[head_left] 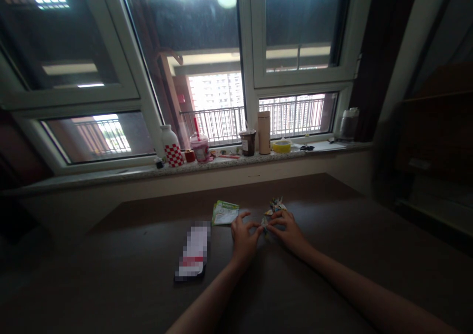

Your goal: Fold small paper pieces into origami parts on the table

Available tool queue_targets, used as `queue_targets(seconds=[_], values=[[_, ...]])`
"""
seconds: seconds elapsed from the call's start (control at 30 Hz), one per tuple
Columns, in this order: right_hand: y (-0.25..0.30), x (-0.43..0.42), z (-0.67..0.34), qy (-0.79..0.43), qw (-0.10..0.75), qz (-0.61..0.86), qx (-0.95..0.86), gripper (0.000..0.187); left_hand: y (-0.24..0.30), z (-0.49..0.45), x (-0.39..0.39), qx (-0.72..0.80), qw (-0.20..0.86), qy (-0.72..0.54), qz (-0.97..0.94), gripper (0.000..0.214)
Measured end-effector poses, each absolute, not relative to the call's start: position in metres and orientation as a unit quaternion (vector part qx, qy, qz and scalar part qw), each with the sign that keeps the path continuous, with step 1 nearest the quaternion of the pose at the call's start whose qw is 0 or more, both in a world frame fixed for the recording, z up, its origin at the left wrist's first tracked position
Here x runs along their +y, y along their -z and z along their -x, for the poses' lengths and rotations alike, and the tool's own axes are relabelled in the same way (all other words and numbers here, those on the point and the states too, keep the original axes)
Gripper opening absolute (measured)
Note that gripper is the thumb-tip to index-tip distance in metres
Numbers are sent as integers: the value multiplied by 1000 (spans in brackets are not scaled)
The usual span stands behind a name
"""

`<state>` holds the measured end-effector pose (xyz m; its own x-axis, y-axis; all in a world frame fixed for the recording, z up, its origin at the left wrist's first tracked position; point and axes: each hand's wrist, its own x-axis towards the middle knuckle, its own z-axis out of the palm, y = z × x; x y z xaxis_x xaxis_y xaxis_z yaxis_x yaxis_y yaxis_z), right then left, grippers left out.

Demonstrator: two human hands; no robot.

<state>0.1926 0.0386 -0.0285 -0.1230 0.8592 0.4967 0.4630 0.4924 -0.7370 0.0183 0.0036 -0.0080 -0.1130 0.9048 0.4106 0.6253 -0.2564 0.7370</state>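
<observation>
Between my two hands is a small folded piece of patterned paper [264, 222], pale with greenish and yellow bits. My left hand [244, 235] pinches its left side between thumb and index finger. From the right, my right hand [288, 231] grips the same piece with thumb and fingertips. Just behind my right hand lies a little pile of colourful, pointed folded paper pieces [276, 206]; the fingers partly cover it. A green and white packet [225, 213] rests flat beyond my left hand. The exact shape of the held piece is too small to make out.
A phone [194, 250], its screen blurred out, lies on the brown table [140, 294] to the left. Along the windowsill [148, 172] stand a checked bottle [172, 147], a pink drink cup [199, 148], a dark drink cup [248, 143], a beige flask [264, 133] and yellow tape [282, 147].
</observation>
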Motion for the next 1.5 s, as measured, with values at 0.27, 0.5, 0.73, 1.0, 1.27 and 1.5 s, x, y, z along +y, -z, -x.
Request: queue_targets(seconds=[0.27, 0.5, 0.73, 1.0, 1.27, 1.5], values=[[29, 38, -191, -203, 477, 445, -730, 9, 5, -22, 0, 585, 146, -458, -654, 3], [27, 34, -188, -175, 468, 426, -755, 8, 5, -24, 1, 559, 150, -463, -671, 3], [22, 29, -187, -178, 450, 411, -772, 11, 7, -18, 7, 569, 166, -481, -646, 12], [28, 39, -193, -209, 473, 431, -739, 20, 9, -19, 5, 572, 154, -481, -646, 9], [29, 42, -195, -245, 486, 431, -720, 22, 11, -18, 5, 581, 133, -480, -643, 9], [21, 36, -192, -251, 510, 418, -708, 24, 9, -19, 4, 582, 134, -472, -649, 9]])
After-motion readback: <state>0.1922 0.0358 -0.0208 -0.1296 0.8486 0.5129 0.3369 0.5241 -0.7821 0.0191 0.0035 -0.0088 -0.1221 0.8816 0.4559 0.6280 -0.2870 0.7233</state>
